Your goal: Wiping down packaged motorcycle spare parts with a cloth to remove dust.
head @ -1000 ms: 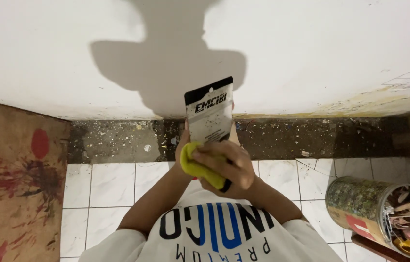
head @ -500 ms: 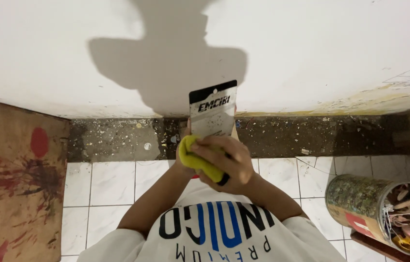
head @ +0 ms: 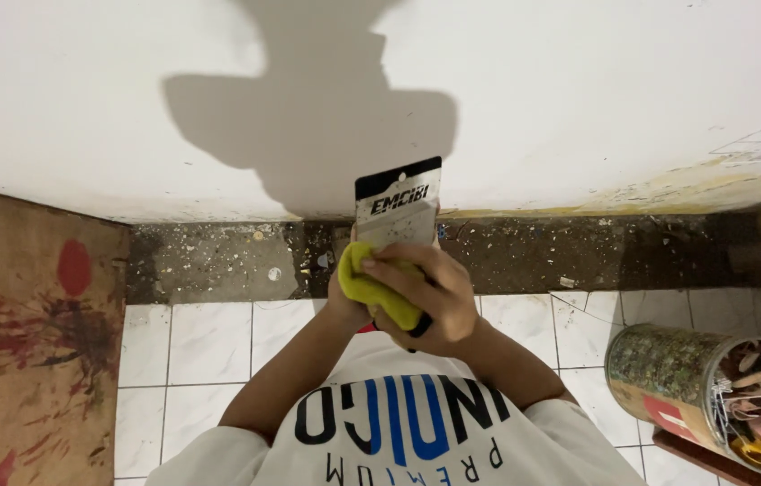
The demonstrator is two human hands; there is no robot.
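Observation:
A flat grey card-like piece with a black band across its top (head: pixel 397 205) stands upright in front of the white wall (head: pixel 579 81). My right hand (head: pixel 430 301) is wrapped over a yellow lump (head: pixel 370 286) pressed against the lower part of that piece. A small black end shows under my fingers. Whether the yellow lump is a cloth, a sponge or a handle I cannot tell. My left hand (head: pixel 337 301) grips from behind on the left, mostly hidden by the yellow lump and the right hand.
A dark, speckled strip of bare floor (head: pixel 218 261) runs along the wall's foot, with white tiles (head: pixel 209 342) nearer me. A paint-stained brown board (head: pixel 29 342) lies at the left. A round tin full of small tools (head: pixel 714 396) lies on its side at the lower right.
The hands and the grey piece have drifted slightly to the right, and the piece stands a little straighter. The grip is the same.

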